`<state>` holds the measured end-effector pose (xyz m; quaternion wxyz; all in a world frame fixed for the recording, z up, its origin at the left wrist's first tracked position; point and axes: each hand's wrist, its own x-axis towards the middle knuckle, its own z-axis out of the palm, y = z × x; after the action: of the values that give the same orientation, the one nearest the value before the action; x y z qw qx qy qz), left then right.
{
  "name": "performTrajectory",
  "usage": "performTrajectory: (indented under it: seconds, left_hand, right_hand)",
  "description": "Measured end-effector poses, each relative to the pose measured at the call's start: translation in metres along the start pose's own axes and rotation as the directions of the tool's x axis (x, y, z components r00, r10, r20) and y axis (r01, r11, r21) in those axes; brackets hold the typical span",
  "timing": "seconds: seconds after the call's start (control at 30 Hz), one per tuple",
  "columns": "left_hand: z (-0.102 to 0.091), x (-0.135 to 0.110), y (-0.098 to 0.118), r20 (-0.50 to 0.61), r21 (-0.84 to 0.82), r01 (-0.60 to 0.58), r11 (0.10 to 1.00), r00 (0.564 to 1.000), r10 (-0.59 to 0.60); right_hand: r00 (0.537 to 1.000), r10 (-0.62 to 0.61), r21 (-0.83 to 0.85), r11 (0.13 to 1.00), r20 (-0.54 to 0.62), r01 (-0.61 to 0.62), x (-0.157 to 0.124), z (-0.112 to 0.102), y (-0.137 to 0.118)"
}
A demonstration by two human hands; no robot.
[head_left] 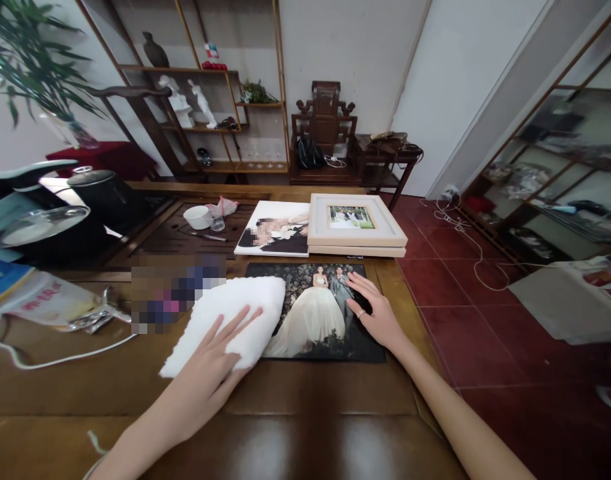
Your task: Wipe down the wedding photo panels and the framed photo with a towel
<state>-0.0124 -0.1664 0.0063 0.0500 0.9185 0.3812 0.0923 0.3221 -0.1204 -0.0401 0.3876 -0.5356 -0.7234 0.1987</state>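
Note:
A dark wedding photo panel [310, 313] lies flat on the wooden table, showing a couple, one in a wide white gown. My left hand [218, 357] rests on a fluffy white cloth [245, 293], fingers stretched out over it. The cloth covers the panel's left end and spreads onto the table beside it. My right hand [372, 307] lies with its fingers apart on the panel's right part, a ring on one finger. Behind the panel are a white photo canvas [275, 230] and pale wooden picture frames [358, 223], stacked.
At the left stand a packet [45, 293], a white cable [70, 363] and a lidded pot [45, 227]. A white bowl [198, 217] sits on the dark tea tray [160, 233]. Further back are a carved chair [325, 127] and shelves [195, 67]. The table's right edge borders red floor tiles [465, 333].

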Motion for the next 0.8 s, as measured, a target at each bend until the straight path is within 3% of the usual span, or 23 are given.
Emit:
performTrajectory:
  seconds: [0.4,0.47,0.57,0.7,0.8]
  left_hand:
    - [0.003,0.068,-0.044,0.023,0.039,0.025,0.999,0.999,-0.026]
    - [0.005,0.073,-0.039,0.019,0.065,0.034,0.997,0.999,-0.036]
    - [0.006,0.068,-0.015,0.038,0.067,0.026,0.997,0.999,-0.028]
    - [0.003,0.056,0.018,0.054,0.011,-0.101,0.995,0.994,0.100]
    - [0.001,0.063,0.016,0.042,0.002,-0.151,0.989,0.988,0.151]
  right_hand:
    - [1.000,-0.007,0.006,1.000,-0.002,0.008,0.001,-0.001,0.000]
    - [1.000,-0.010,0.007,1.000,-0.004,0.010,0.000,-0.001,0.000]
    - [1.000,-0.015,0.005,1.000,-0.002,0.015,0.000,-0.001,0.000]
    - [1.000,-0.009,-0.006,1.000,-0.003,0.009,0.000,-0.001,0.000]
    - [1.000,-0.010,-0.005,1.000,-0.005,0.009,0.000,-0.001,0.000]
